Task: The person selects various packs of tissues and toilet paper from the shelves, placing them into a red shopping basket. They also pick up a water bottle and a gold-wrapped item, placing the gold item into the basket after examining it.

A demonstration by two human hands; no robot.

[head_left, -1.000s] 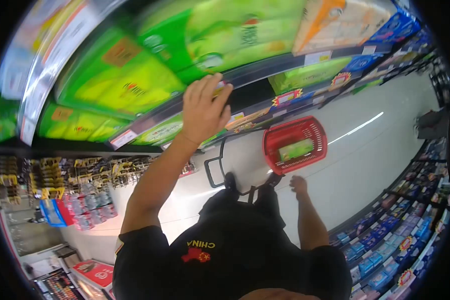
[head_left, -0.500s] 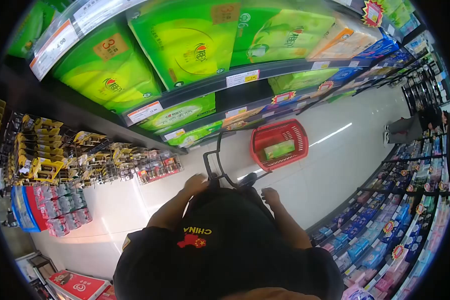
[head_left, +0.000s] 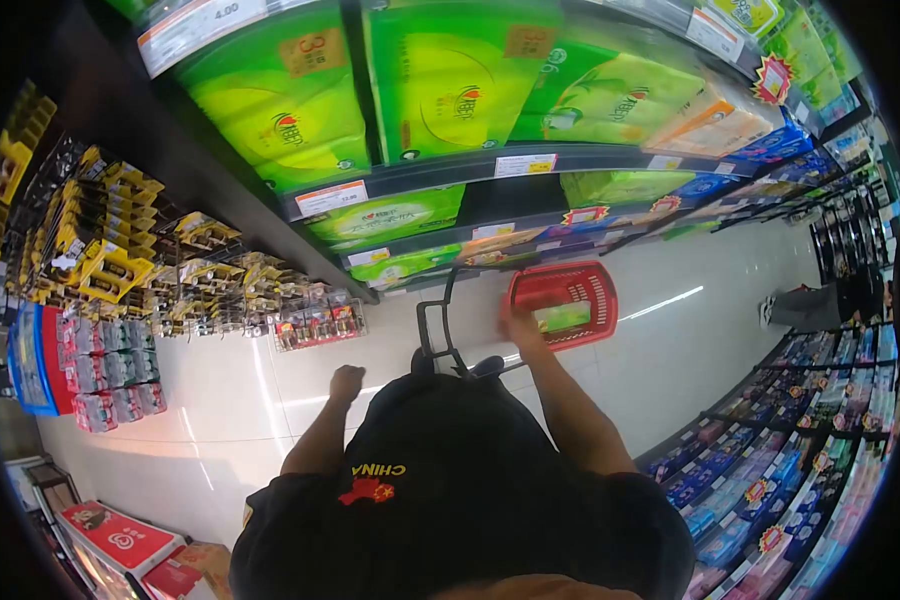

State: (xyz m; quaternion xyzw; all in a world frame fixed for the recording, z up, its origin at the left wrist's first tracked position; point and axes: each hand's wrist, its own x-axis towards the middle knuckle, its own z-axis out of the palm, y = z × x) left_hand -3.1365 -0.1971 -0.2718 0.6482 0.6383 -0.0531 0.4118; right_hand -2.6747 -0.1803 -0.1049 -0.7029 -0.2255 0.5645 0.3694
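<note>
Nearest is the wearer's black shirt, with the left hand hanging out to its side over the pale floor; nothing shows in it, and its fingers look bent inward, though how tightly I cannot tell. The right hand is at the near left edge of the red basket, overlapping the rim in view (too blurred to say whether it touches, or whether its fingers are wide or narrow). The basket is low by the shelving, with a green pack lying inside. Judging by its slotted walls, the basket is stiff plastic, light with so little in it, and best taken by the rim or handle; the pack is probably light and soft, its wrapper a bit slippery, so a gentle grip around the middle would suit it. A black bar frame stands just left of the basket; I cannot tell whether they join. Beyond are shelves bearing large green packs, and off to the left hang yellow packets. Farthest, on the right, a person in grey trousers stands by the opposite shelves.
</note>
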